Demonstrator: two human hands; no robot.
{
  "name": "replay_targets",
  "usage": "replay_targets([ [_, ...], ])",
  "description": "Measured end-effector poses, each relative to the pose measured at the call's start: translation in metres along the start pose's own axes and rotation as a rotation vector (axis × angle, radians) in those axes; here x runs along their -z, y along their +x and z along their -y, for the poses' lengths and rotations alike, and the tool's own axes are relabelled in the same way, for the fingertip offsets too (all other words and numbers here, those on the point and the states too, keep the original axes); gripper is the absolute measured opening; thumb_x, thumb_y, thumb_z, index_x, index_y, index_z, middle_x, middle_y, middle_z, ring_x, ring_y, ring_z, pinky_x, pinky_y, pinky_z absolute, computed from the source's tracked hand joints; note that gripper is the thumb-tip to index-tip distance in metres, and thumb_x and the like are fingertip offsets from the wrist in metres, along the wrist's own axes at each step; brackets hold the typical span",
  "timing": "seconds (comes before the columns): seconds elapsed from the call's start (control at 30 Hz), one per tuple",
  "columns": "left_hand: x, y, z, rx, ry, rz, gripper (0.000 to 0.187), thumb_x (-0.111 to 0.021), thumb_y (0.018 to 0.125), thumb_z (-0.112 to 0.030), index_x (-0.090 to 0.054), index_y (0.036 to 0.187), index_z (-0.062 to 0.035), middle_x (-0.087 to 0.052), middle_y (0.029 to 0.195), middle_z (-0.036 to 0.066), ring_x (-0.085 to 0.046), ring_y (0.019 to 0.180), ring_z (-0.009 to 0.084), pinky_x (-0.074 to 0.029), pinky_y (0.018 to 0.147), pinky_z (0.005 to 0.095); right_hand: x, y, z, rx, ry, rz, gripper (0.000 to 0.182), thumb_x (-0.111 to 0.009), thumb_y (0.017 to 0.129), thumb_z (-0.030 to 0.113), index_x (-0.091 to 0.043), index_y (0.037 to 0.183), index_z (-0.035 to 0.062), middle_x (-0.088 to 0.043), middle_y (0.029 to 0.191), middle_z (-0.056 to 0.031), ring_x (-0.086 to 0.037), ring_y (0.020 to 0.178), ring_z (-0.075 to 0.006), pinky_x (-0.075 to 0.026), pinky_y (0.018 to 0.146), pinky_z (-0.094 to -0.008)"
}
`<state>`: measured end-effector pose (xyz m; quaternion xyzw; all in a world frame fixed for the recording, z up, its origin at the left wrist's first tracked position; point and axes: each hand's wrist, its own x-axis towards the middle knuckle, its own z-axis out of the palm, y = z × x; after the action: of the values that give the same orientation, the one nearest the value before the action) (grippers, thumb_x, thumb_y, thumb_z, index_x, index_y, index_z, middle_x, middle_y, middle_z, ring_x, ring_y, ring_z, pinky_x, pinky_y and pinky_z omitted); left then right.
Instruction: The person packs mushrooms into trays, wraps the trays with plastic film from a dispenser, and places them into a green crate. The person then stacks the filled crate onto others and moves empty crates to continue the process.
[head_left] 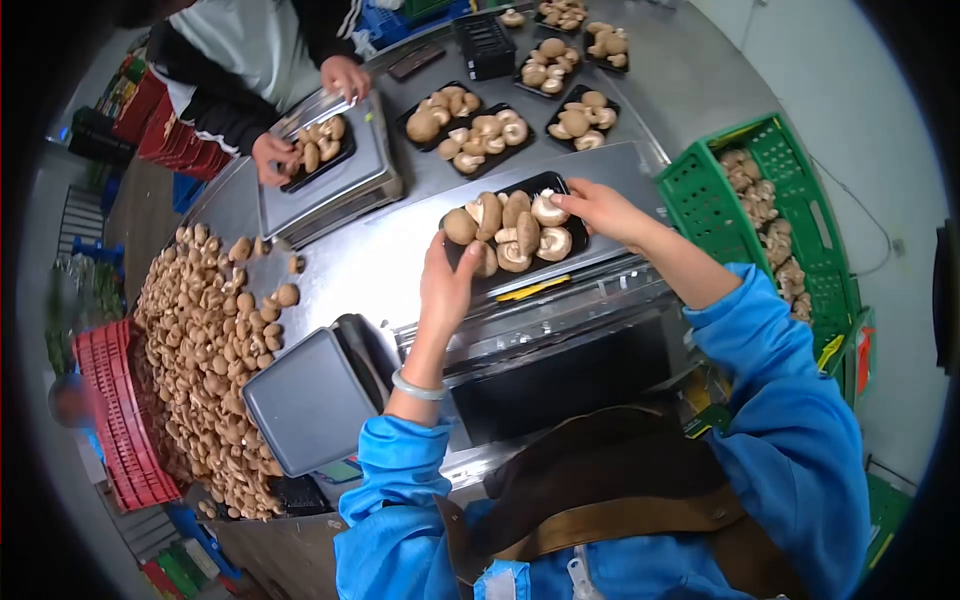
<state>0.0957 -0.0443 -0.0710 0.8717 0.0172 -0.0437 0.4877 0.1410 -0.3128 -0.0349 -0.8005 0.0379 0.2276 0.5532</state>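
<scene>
Between my hands is a black tray [577, 223] filled with brown-capped mushrooms [516, 212], some turned with pale gills and stems up. My left hand [446, 284] grips the tray's left end, its thumb against the lower-left mushrooms. At the opposite end, my right hand [606, 212] holds the tray's right side, with its fingertips at a pale upturned mushroom [549, 208]. The tray is over the near edge of the metal worktop [350, 262], just above a yellow strip [533, 288].
Several filled mushroom trays [487, 138] stand beyond mine. Across the table, a person's hands [275, 158] are at a tray on a scale [375, 150]. Left lies a large mushroom heap [205, 350] beside a grey bin [310, 400]; right stands a green crate [700, 190].
</scene>
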Motion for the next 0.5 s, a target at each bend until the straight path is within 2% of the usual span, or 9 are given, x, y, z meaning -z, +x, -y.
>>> replay_targets([
  [0.03,-0.014,-0.009,-0.012,-0.134,0.126,-0.093,0.058,-0.057,0.093,-0.037,-0.045,0.131,0.0052,-0.053,0.120,0.028,-0.053,0.110,0.0386,-0.042,0.095,0.0403,0.011,-0.007,-0.008,-0.028,-0.013,-0.012,0.060,-0.058,0.091,0.042,-0.049,0.127,-0.0052,-0.062,0.108,-0.0135,-0.061,0.088,-0.0155,-0.050,0.066,-0.0278],
  [0.13,-0.022,-0.018,-0.038,-0.042,0.181,0.035,0.053,-0.055,0.094,-0.036,-0.051,0.124,0.0067,-0.053,0.114,0.027,-0.053,0.106,0.0396,-0.042,0.093,0.0411,0.024,-0.021,-0.030,-0.006,0.070,-0.015,0.066,-0.056,0.092,0.043,-0.045,0.133,-0.0072,-0.060,0.116,-0.0145,-0.061,0.092,-0.0182,-0.051,0.071,-0.0290],
  [0.17,-0.025,-0.018,-0.034,-0.079,0.158,-0.012,0.050,-0.054,0.094,-0.036,-0.055,0.118,0.0076,-0.052,0.109,0.026,-0.053,0.101,0.0403,-0.042,0.090,0.0422,0.025,-0.022,-0.034,0.023,0.033,-0.036,0.067,-0.057,0.091,0.041,-0.044,0.132,-0.0104,-0.062,0.112,-0.0172,-0.062,0.085,-0.0185,-0.050,0.068,-0.0297],
  [0.2,-0.023,-0.017,-0.026,-0.101,0.166,0.003,0.051,-0.054,0.094,-0.036,-0.053,0.121,0.0072,-0.053,0.110,0.025,-0.054,0.100,0.0396,-0.043,0.089,0.0422,0.024,-0.023,-0.037,0.054,-0.003,-0.055,0.068,-0.059,0.091,0.039,-0.042,0.131,-0.0135,-0.063,0.107,-0.0200,-0.063,0.078,-0.0188,-0.050,0.065,-0.0304],
  [0.27,-0.016,-0.021,-0.030,-0.126,0.128,-0.086,0.052,-0.054,0.095,-0.034,-0.048,0.128,0.0063,-0.054,0.110,0.023,-0.056,0.095,0.0345,-0.045,0.085,0.0402,0.024,-0.033,-0.040,0.140,-0.117,-0.100,0.062,-0.059,0.091,0.040,-0.047,0.129,-0.0078,-0.061,0.107,-0.0192,-0.063,0.085,-0.0236,-0.050,0.073,-0.0334],
  [0.3,-0.011,-0.023,-0.034,0.045,0.059,-0.062,0.054,-0.054,0.096,-0.032,-0.042,0.134,0.0044,-0.055,0.112,0.020,-0.056,0.091,0.0282,-0.047,0.083,0.0371,0.023,-0.032,-0.049,0.222,-0.193,-0.149,0.061,-0.059,0.090,0.040,-0.048,0.129,-0.0063,-0.060,0.108,-0.0190,-0.063,0.088,-0.0250,-0.050,0.076,-0.0346],
  [0.33,-0.007,-0.027,-0.041,0.058,0.010,-0.091,0.055,-0.054,0.095,-0.030,-0.039,0.137,0.0031,-0.053,0.120,0.019,-0.056,0.088,0.0243,-0.048,0.081,0.0353,0.023,-0.036,-0.047,0.307,-0.273,-0.200,0.059,-0.060,0.090,0.039,-0.049,0.128,-0.0048,-0.060,0.109,-0.0188,-0.063,0.090,-0.0265,-0.050,0.078,-0.0357],
  [0.37,-0.006,-0.028,-0.039,0.003,-0.001,-0.065,0.056,-0.054,0.095,-0.030,-0.039,0.138,0.0023,-0.051,0.125,0.019,-0.056,0.093,0.0258,-0.047,0.084,0.0355,0.021,-0.045,-0.043,0.251,-0.202,-0.247,0.056,-0.061,0.089,0.037,-0.050,0.128,-0.0016,-0.056,0.113,-0.0173,-0.059,0.103,-0.0310,-0.047,0.088,-0.0380],
  [0.5,-0.022,-0.028,-0.016,-0.108,0.026,-0.017,0.055,-0.054,0.096,-0.030,-0.038,0.137,0.0015,-0.048,0.131,0.021,-0.048,0.118,0.0322,-0.036,0.102,0.0370,0.002,-0.049,-0.048,0.504,-0.395,-0.206,0.054,-0.064,0.087,0.032,-0.048,0.130,0.0012,-0.051,0.124,-0.0163,-0.051,0.115,-0.0340,-0.042,0.097,-0.0389],
])
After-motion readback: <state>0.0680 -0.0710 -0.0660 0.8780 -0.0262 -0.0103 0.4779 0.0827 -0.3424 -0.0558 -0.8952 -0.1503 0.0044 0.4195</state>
